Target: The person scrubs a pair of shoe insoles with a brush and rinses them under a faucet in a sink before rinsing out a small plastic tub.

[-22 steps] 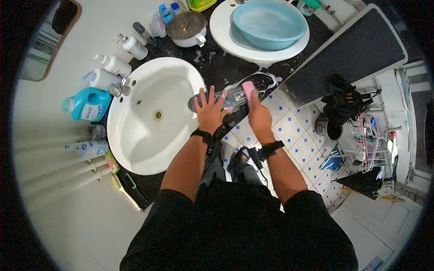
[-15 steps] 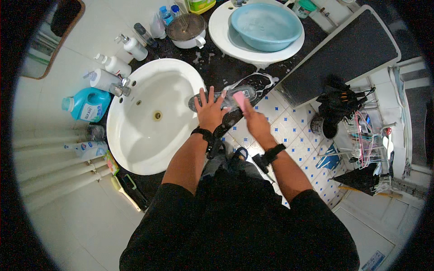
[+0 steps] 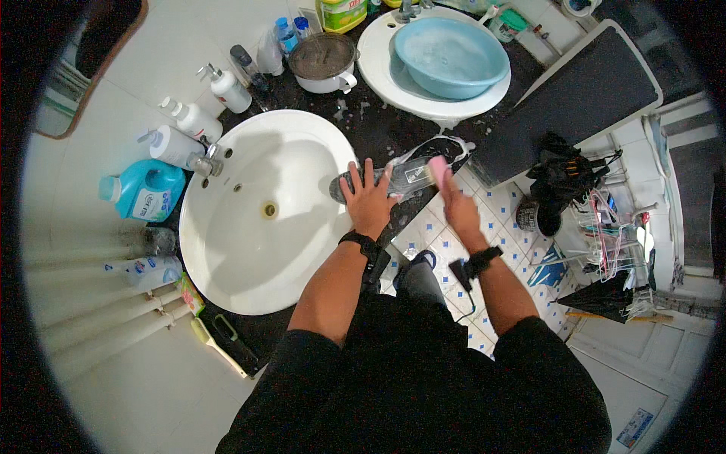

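On the black counter between the two basins lies a flat, grey shoe insole (image 3: 401, 178) with a white printed patch, wet and ringed by suds. My left hand (image 3: 370, 204) presses on its left half, fingers spread, partly covering it. A pink scrubbing brush (image 3: 438, 171) is gripped in my closed right hand (image 3: 460, 206). The brush's head is slightly blurred and meets the right end of the insole. Whatever bristles it has are mostly hidden.
A white oval sink (image 3: 227, 284) is at left. Behind, a light blue tub (image 3: 446, 87) sits in a second white basin (image 3: 378, 79). Pump bottles (image 3: 229, 89), a blue detergent jug (image 3: 144, 189) and a lidded pot (image 3: 321, 79) line the counter. Two brushes (image 3: 219, 344) lie below left.
The brush and my right hand have shifted right, to the insole's far right end, showing more of the printed patch. My left hand still presses on the insole. The whole view has shifted slightly.
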A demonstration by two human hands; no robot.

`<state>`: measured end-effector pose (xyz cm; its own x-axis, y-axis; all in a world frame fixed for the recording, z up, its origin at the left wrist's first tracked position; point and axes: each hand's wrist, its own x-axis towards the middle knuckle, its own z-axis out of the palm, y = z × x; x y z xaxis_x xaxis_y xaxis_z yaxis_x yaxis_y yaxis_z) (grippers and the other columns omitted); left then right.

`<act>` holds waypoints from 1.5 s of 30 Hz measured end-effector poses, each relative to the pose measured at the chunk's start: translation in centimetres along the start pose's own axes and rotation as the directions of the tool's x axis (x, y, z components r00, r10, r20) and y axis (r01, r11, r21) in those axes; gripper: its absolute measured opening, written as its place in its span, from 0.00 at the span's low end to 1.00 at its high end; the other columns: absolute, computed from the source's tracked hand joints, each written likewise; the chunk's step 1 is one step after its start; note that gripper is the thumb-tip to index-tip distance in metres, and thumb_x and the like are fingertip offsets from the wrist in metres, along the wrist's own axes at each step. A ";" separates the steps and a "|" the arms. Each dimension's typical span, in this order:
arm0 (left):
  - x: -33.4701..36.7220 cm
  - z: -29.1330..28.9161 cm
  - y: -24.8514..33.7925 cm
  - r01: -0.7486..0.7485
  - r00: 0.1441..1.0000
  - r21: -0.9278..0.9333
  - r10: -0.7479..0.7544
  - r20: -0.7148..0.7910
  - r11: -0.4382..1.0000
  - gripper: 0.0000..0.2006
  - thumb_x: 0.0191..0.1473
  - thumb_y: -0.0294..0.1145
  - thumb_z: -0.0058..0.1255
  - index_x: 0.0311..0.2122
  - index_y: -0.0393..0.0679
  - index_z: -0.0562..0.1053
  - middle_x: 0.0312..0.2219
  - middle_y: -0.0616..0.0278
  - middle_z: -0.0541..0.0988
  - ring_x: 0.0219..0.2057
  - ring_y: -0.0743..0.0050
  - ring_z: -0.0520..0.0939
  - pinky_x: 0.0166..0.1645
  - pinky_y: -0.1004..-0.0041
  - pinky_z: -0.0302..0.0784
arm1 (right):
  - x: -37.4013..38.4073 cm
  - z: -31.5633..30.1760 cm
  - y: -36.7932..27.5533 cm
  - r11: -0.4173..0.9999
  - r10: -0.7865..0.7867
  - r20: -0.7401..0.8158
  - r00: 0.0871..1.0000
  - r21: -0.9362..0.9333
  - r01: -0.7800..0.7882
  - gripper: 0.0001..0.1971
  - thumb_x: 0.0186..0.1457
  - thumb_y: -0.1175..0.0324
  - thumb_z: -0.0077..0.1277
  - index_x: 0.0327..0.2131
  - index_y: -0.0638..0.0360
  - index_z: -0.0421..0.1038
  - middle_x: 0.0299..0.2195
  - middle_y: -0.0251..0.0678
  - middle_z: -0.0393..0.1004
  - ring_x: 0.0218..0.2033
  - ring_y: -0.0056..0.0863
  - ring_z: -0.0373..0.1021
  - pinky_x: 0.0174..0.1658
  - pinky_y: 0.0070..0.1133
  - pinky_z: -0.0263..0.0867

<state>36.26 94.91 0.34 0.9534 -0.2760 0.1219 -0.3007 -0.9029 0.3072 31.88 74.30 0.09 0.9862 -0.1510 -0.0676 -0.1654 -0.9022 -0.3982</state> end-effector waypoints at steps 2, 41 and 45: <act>0.0 0.0 0.5 -0.005 1.000 0.022 0.005 0.005 1.000 0.31 0.44 0.49 0.55 0.56 0.61 0.62 0.58 0.57 0.57 0.60 0.45 0.50 0.59 0.44 0.42 | 2.0 -0.7 -0.1 0.999 0.047 -0.101 0.994 0.020 -0.045 0.25 0.57 0.63 0.39 0.58 0.45 0.50 0.23 0.55 0.71 0.23 0.53 0.69 0.26 0.43 0.63; -1.0 -1.2 -2.6 0.120 0.992 -0.069 -0.116 0.056 0.990 0.29 0.42 0.45 0.59 0.52 0.59 0.67 0.60 0.48 0.48 0.57 0.37 0.53 0.57 0.48 0.50 | 1.1 -0.2 -3.1 0.992 0.113 -0.048 0.992 -0.053 -0.116 0.24 0.58 0.61 0.37 0.58 0.48 0.50 0.23 0.52 0.72 0.23 0.51 0.69 0.26 0.42 0.64; -1.0 -0.8 -2.6 0.085 0.996 -0.085 -0.083 0.026 0.993 0.29 0.42 0.45 0.59 0.53 0.58 0.66 0.60 0.47 0.47 0.56 0.37 0.55 0.56 0.48 0.51 | -0.9 2.7 -7.6 0.998 0.067 0.114 0.991 -0.018 -0.066 0.24 0.57 0.61 0.38 0.57 0.40 0.51 0.25 0.52 0.73 0.26 0.51 0.70 0.31 0.43 0.65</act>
<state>36.06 97.83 0.13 0.9755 -0.2082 0.0713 -0.2193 -0.8917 0.3960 32.22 82.37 0.73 0.9663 -0.1643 -0.1979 -0.2297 -0.8976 -0.3763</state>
